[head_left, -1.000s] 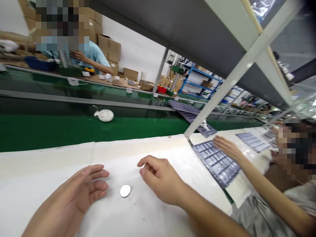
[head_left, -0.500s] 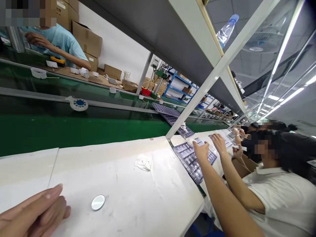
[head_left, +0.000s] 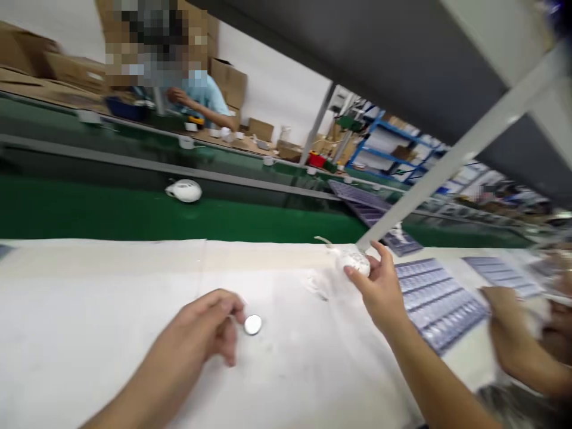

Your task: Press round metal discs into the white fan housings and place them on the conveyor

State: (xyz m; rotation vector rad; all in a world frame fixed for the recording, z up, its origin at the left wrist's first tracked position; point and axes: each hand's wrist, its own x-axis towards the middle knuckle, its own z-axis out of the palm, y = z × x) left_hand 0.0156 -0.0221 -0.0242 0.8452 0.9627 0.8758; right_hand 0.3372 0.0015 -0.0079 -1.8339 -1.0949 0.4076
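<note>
Cardboard boxes (head_left: pixel 230 80): stacked by a white wall (head_left: pixel 277 95), beyond a green belt (head_left: pixel 134 223).
White table (head_left: pixel 80 351): my left hand (head_left: pixel 196 330), fingers loosely curled, holding nothing, just beside a silver disc (head_left: pixel 252 325).
Blue tray (head_left: pixel 440 304): near my right hand (head_left: pixel 378 292), fingers clamped on a white corded gadget (head_left: pixel 355 263).

Metal disc (head_left: pixel 252 325) on my worktop (head_left: pixel 111 298), just right of my left hand (head_left: pixel 196 333); device (head_left: pixel 355 262) in my right hand (head_left: pixel 379 295); blister tray (head_left: pixel 440 304) further right; conveyor belt (head_left: pixel 89 208) behind.
</note>
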